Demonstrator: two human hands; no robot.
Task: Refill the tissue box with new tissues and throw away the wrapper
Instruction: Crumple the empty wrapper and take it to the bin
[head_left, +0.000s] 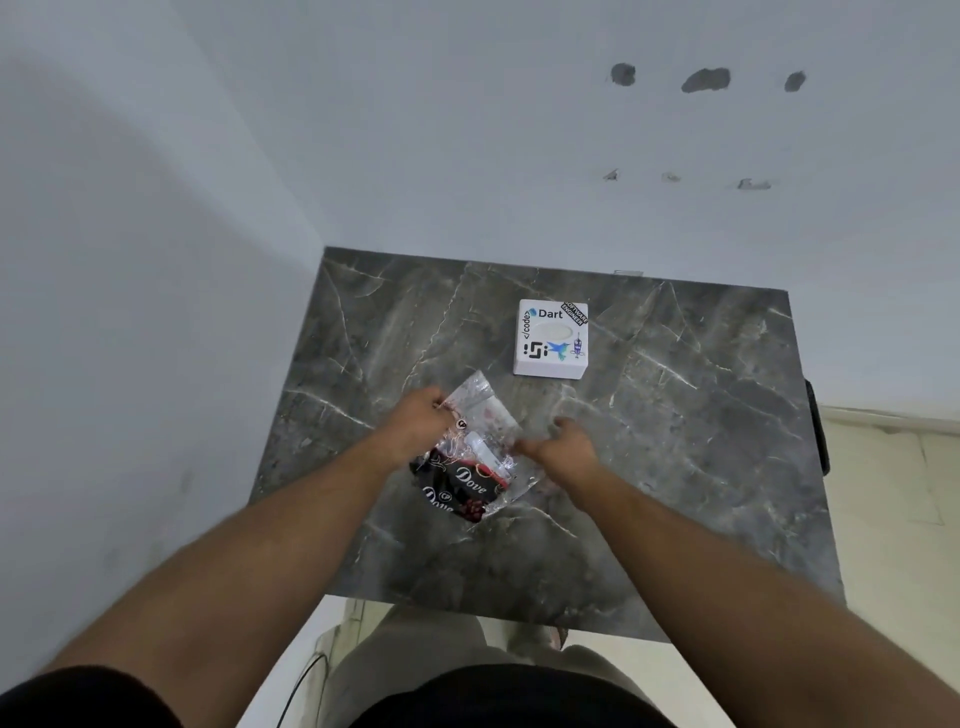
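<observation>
A clear plastic wrapper with dark "Dove" print lies crumpled in the middle of the grey marble table. My left hand pinches the wrapper's upper left part. At the wrapper's right edge my right hand is blurred, fingers apart, with its thumb by the plastic; whether it grips the plastic is unclear. Something white shows inside the wrapper. The white square tissue box, covered in stickers and with an oval slot on top, stands closed farther back on the table, apart from both hands.
The table stands in a corner, with pale walls to the left and behind it. Light floor tiles lie to the right. A dark object hangs off the table's right edge. My legs are at the near edge.
</observation>
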